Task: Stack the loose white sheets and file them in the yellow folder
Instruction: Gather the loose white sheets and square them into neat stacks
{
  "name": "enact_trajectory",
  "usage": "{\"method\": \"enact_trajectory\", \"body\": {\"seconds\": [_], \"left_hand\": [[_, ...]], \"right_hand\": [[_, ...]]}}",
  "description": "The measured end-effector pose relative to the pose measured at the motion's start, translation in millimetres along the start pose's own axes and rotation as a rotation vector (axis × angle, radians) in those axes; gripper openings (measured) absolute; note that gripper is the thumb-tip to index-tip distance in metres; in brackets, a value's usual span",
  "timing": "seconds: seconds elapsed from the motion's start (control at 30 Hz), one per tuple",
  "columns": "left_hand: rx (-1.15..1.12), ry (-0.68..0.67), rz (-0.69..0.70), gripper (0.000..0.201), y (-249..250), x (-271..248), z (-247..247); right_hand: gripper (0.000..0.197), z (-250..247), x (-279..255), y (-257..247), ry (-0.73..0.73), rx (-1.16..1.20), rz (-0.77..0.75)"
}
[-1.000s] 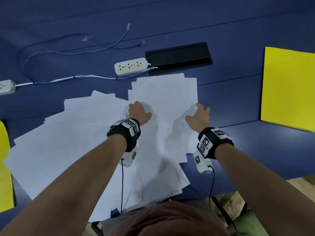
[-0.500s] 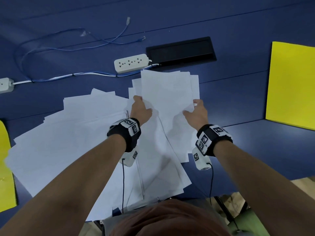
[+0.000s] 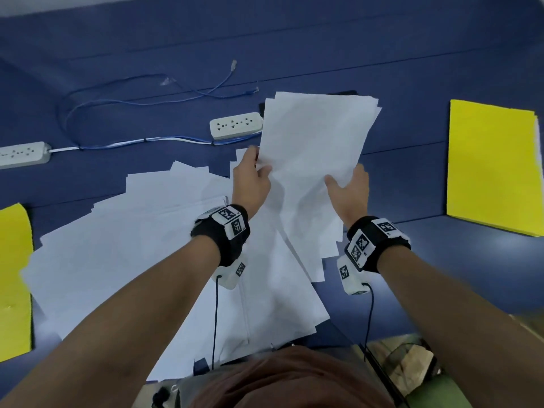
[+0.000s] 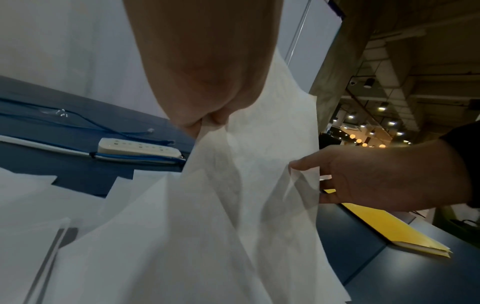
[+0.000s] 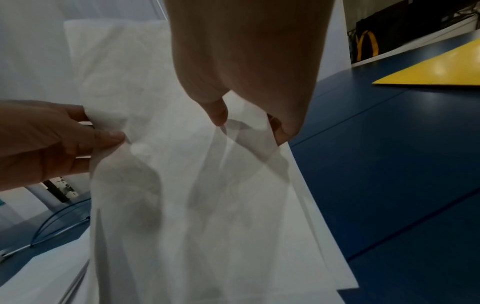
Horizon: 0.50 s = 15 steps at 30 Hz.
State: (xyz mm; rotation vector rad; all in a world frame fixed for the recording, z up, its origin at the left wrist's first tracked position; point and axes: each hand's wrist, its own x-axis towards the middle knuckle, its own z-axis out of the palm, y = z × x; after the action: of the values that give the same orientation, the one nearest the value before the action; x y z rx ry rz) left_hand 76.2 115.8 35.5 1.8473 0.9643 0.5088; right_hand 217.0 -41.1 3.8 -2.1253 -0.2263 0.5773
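A sheaf of white sheets (image 3: pixel 315 142) is lifted off the blue table, tilted up. My left hand (image 3: pixel 250 178) pinches its left edge, thumb on top. My right hand (image 3: pixel 348 187) pinches its right edge. The left wrist view has the sheaf (image 4: pixel 254 185) with my right hand (image 4: pixel 363 176) holding its edge. In the right wrist view the sheaf (image 5: pixel 207 195) hangs between the thumb and fingers, and my left hand (image 5: pixel 64 142) grips the far edge. More loose white sheets (image 3: pixel 132 240) lie fanned on the table below. A yellow folder (image 3: pixel 491 166) lies flat at the right.
A white power strip (image 3: pixel 235 125) with blue cables lies behind the sheets, and a second strip (image 3: pixel 22 153) sits at the far left. Another yellow folder (image 3: pixel 14 278) lies at the left edge. The table's near edge runs by my body.
Both hands have taken hold of the top sheets and raised them off the pile, up and away from me. The black panel behind is now mostly covered by the lifted sheets.
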Motion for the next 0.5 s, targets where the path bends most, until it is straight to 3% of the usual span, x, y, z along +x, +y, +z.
{"method": "enact_trajectory", "body": {"seconds": [0.1,0.23,0.5], "left_hand": [[-0.052,0.069,0.045,0.030,11.4,-6.3,-9.7],[-0.121,0.162,0.074,0.030,25.6,-10.4,-30.1],[-0.280,0.230,0.186,0.029,61.1,-30.3,-82.4]], "right_hand": [[0.074,-2.8,-11.0,-16.2,0.032,0.045,-0.084],[0.052,-1.1,-28.6,-41.2,0.077,0.123,-0.182],[0.074,7.8,-77.7,-84.0,0.182,0.270,-0.428]]}}
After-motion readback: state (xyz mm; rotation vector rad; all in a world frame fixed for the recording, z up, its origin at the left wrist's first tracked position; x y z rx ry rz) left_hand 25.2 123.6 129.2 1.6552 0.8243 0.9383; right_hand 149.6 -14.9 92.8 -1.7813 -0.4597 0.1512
